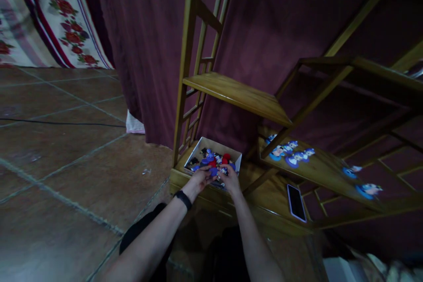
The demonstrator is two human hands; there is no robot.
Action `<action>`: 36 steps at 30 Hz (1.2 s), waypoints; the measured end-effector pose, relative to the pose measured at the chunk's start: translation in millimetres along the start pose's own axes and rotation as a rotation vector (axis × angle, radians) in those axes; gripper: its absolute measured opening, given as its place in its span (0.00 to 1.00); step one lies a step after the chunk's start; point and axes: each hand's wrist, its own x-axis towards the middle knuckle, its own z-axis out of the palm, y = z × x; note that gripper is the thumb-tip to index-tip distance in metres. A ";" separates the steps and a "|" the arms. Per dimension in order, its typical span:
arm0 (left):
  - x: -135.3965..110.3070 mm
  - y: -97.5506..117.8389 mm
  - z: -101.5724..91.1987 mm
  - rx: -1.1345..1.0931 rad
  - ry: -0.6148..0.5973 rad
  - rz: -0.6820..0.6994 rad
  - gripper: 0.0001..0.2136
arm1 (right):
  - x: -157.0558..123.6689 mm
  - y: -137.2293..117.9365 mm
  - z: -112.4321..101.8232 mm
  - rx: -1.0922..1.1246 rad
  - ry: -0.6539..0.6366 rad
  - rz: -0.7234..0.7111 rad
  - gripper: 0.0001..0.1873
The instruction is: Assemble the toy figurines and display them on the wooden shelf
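Note:
A white cardboard box (198, 152) full of several small blue, red and white figures sits on the lowest board of a wooden shelf unit (238, 92). Both my hands reach to its near edge. My left hand (200, 178), with a black band on the wrist, and my right hand (229, 179) close their fingers from either side on a small blue figure (214, 171) between them. More blue and white figures (291, 152) lie in rows on the middle shelf to the right.
A phone (295, 202) lies face up on the low board right of the box. A dark red curtain (145, 44) hangs behind the shelves. Brown floor tiles (66, 154) spread to the left, crossed by a black cable (62, 122). My knees show below.

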 end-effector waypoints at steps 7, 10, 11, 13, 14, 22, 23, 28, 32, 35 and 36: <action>-32.4 4.9 0.4 0.139 -0.019 0.131 0.16 | -29.9 -8.2 -11.9 0.616 0.108 0.179 0.18; -54.4 3.7 -1.7 0.145 -0.071 0.091 0.14 | -42.8 -15.4 -12.2 0.653 0.076 0.188 0.18; -61.7 3.0 -3.3 0.134 -0.079 0.075 0.14 | -47.3 -17.6 -11.4 0.641 0.056 0.190 0.19; -74.8 1.4 -7.5 0.097 -0.081 0.044 0.12 | -56.6 -20.9 -8.7 0.588 0.014 0.189 0.20; -80.5 0.4 -9.9 0.075 -0.081 0.033 0.11 | -61.0 -21.6 -7.0 0.557 -0.006 0.181 0.20; -110.1 -15.7 -26.6 0.005 -0.094 0.034 0.06 | -80.4 -7.6 10.9 0.316 -0.054 0.084 0.20; -112.5 -17.8 -26.8 0.006 -0.088 0.047 0.06 | -81.4 -6.2 12.3 0.272 -0.055 0.063 0.20; -117.9 -22.3 -25.0 -0.008 -0.035 0.090 0.02 | -85.5 -7.9 13.7 0.028 -0.032 -0.075 0.17; -116.9 -21.2 -25.7 -0.009 -0.016 0.073 0.02 | -87.2 -11.4 12.7 -0.042 -0.038 -0.102 0.16; -114.1 -21.3 -27.3 0.017 0.013 0.078 0.04 | -87.6 -11.3 12.5 -0.091 -0.048 -0.148 0.15; -112.7 -21.8 -27.8 0.028 0.023 0.081 0.04 | -87.6 -11.1 12.5 -0.106 -0.049 -0.166 0.15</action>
